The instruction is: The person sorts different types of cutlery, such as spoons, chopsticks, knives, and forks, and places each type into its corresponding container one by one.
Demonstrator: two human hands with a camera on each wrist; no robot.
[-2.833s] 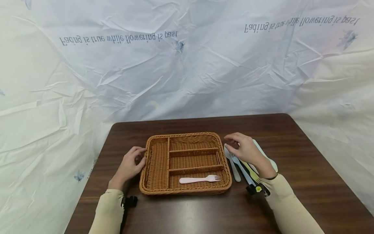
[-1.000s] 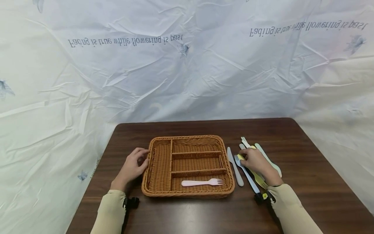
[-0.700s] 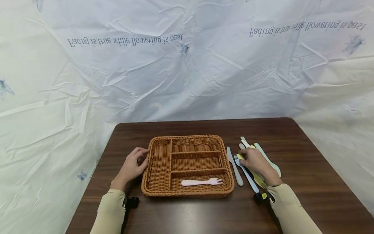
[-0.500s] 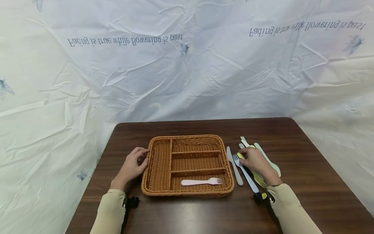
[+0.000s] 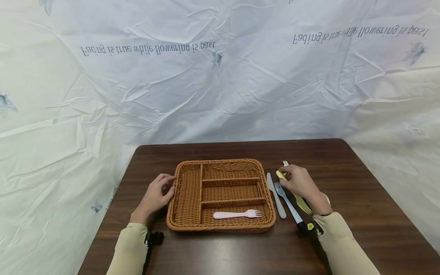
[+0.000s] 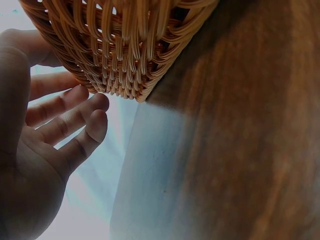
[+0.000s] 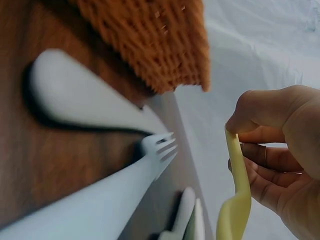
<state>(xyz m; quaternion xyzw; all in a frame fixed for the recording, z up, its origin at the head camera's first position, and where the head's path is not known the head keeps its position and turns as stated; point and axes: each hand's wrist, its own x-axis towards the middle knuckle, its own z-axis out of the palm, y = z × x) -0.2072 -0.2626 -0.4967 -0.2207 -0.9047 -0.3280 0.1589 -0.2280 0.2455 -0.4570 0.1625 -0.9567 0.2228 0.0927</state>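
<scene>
My right hand [image 5: 298,182] pinches the end of a yellow fork [image 5: 302,203], whose tines point toward the wrist. In the right wrist view the fork's yellow handle [image 7: 241,182] sits between thumb and fingers, held up from the table. Close by on the table lie a light blue fork [image 5: 288,204] and a grey knife [image 5: 276,198]. At the left end of a brown wicker basket [image 5: 220,228], my left hand [image 5: 154,193] touches the rim with loosely bent fingers. A pale pink fork [image 5: 237,214] lies in the basket's front compartment.
The dark wooden table [image 5: 220,252] has a patterned white cloth [image 5: 220,95] hanging behind it. More pale cutlery [image 7: 186,207] lies under and behind my right hand, mostly hidden. Wicker dividers [image 5: 233,201] split the basket into several compartments.
The right hand has come down onto the cutlery, taken hold of the yellow fork and raised it slightly, away from me and leftward. The left hand stays at the basket.
</scene>
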